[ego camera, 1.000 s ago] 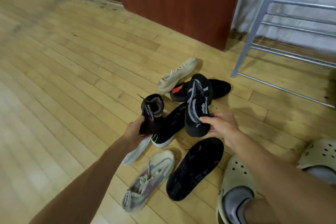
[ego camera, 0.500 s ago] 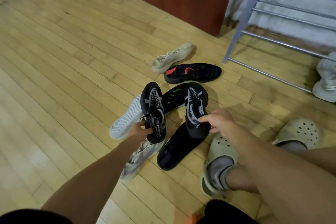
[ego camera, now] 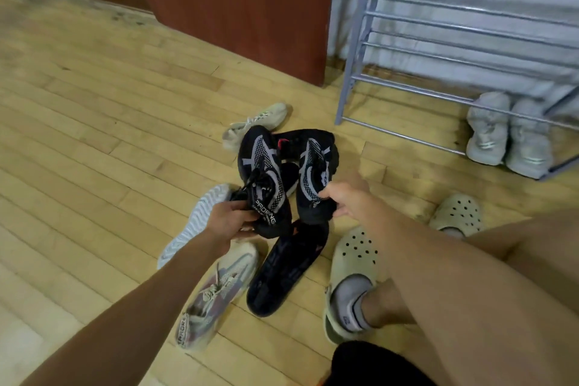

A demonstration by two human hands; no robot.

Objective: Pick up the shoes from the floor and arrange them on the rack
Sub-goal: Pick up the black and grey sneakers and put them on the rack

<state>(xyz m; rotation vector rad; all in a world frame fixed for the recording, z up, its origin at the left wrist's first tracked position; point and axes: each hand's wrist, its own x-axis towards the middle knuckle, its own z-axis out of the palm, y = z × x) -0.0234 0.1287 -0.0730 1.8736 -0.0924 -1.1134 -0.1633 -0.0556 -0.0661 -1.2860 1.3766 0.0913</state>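
Note:
My left hand (ego camera: 230, 219) grips the heel of a black and grey sneaker (ego camera: 261, 178), toe pointing away. My right hand (ego camera: 343, 199) holds its twin, the second black and grey sneaker (ego camera: 313, 175), also by the heel. Both hang above a heap of shoes on the floor: a beige sneaker (ego camera: 255, 125), a black shoe with a red mark (ego camera: 297, 141), a white-soled shoe (ego camera: 197, 222) on its side, a pale multicolour sneaker (ego camera: 216, 294) and a black shoe (ego camera: 285, 269) lying sole up. The grey metal rack (ego camera: 445, 50) stands at the back right.
A pair of light grey sneakers (ego camera: 507, 135) sits on the rack's lowest rail at the right. A red-brown cabinet (ego camera: 238, 0) stands left of the rack. My feet in cream clogs (ego camera: 351, 279) are planted on the wooden floor by the heap.
Both hands have lifted the black and grey pair higher off the heap. The view has swung right, so more of the rack and the grey pair on it shows.

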